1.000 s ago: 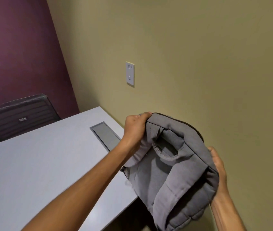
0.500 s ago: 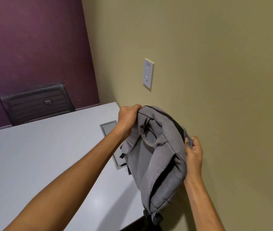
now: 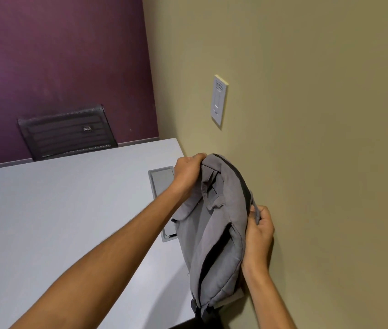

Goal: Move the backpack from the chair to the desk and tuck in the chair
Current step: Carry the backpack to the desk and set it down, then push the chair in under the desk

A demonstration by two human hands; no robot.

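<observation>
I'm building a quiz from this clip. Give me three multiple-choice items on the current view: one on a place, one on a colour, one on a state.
1. Where is the backpack?
A. along the desk's wall-side edge
B. on the chair
C. on the floor

2. What colour is the wall behind the chair?
A. white
B. purple
C. blue

3. How is the backpack held?
A. left hand only
B. by no hand
C. both hands

Key: 1 A, it is over the desk by the beige wall. 2 B, purple shows behind the chair. 3 C, the left hand grips its top and the right hand its side.

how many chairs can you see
1. The chair is at the desk's far side against the purple wall; only its backrest shows. Others may be out of frame.
</observation>
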